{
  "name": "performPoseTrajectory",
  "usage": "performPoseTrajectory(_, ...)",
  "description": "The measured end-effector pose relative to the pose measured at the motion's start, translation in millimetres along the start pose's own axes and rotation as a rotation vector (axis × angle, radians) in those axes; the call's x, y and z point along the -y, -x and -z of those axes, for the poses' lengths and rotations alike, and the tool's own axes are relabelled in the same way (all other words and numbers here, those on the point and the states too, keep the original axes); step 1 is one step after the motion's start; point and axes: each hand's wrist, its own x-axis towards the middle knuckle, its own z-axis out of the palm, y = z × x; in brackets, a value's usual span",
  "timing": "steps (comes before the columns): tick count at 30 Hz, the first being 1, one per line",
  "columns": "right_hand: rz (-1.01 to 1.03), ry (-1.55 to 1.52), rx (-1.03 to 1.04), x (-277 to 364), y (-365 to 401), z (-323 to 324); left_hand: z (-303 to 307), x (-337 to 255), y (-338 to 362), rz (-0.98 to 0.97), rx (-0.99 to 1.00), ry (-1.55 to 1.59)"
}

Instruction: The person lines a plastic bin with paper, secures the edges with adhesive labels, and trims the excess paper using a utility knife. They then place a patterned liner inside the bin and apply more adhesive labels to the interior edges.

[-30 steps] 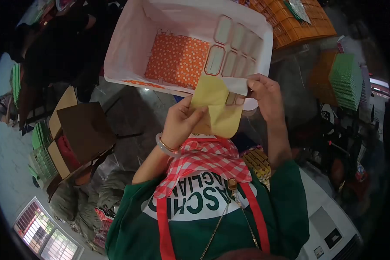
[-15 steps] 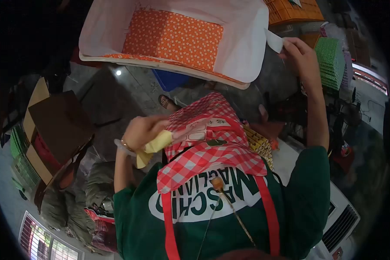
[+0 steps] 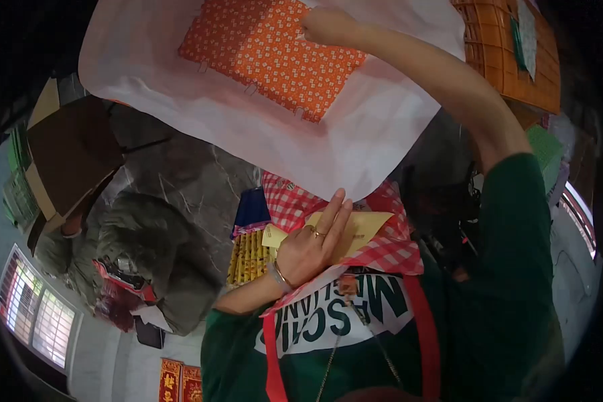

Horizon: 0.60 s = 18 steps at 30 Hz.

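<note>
Where the floor of the white bin shows, an orange patterned sheet lies flat, with pale clip-like shapes along its edge nearest the person. The right hand reaches into the bin to the far right part of this sheet, its fingers curled inward; whether they pinch the sheet or merely rest upon it cannot be told. Just outside the bin's near corner, against the person's front, yellow paper lies beneath the left hand. Two fingers of this hand, one ringed, are extended and pressed together, pointing towards that corner; the thumb is hidden, so whether the paper is gripped cannot be told. A bracelet encircles the wrist. On the same near side of the bin are the red-and-white checked apron, worn over a green shirt, and, to the left of the apron, a yellow patterned bundle with a dark blue item just above it. To the right of the bin stands an orange crate, with a green stack nearer the person. To the left of the bin is a brown cardboard box; nearer the person than this box, olive-grey bulging material is heaped.
</note>
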Motion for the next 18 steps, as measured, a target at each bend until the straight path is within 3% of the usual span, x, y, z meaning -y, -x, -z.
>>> performPoseTrajectory(3,0.063,-0.008,0.097,-4.5,-20.4,-71.1,-8.1,-14.6,-9.1,0.257,0.1,0.131)
performPoseTrajectory(5,0.271,0.096,0.223,-6.5,-24.1,-100.8,-12.8,-22.6,-13.5,0.325,0.09,0.09)
performPoseTrajectory(7,0.051,-0.061,0.631,10.7,-12.0,-107.2,-27.7,-29.4,-13.1,0.377,0.019,0.077)
performPoseTrajectory(8,0.069,-0.051,0.644,4.3,-14.5,-126.6,-34.3,-31.7,-12.9,0.436,0.01,0.078)
performPoseTrajectory(10,0.476,0.109,0.491,-15.0,-1.3,-183.8,-44.1,-35.5,-14.8,0.508,0.009,0.071)
performPoseTrajectory(15,0.58,0.075,0.479,-40.7,14.5,-231.2,-63.3,-44.8,-21.7,0.551,-0.065,0.277)
performPoseTrajectory(18,0.584,0.064,0.454,-45.5,16.8,-237.0,-67.5,-43.7,-21.7,0.409,-0.022,0.038)
